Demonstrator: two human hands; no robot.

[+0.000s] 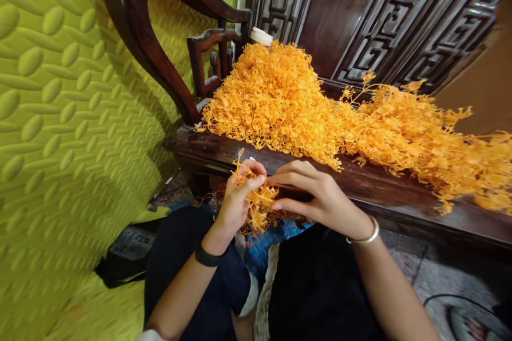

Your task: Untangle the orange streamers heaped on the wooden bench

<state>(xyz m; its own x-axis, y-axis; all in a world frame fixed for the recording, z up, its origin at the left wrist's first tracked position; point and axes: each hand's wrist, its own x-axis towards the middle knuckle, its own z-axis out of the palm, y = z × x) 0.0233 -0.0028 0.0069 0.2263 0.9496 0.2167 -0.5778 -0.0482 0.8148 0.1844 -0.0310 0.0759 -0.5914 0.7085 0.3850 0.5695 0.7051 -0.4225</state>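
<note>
Above my lap, my left hand [238,200] is closed around a small bunch of orange artificial flower sprigs [260,208], its thumb pressed against the fingers. My right hand [310,192] meets it from the right. Its index fingertip reaches my left thumb tip, and its thumb lies lower, against the orange pieces, with thin stems between the fingers. The exact grip of the right fingertips is partly hidden. Just beyond both hands, a large heap of orange artificial flowers [272,101] covers much of the dark wooden bench [384,186].
The bench has a curved armrest [140,26] and a carved backrest [340,10]. A white round object [261,36] stands behind the heap. Below my hands is a blue plastic bag [272,240]. A yellow padded wall [60,117] rises at left, with a black bag [128,250] near it.
</note>
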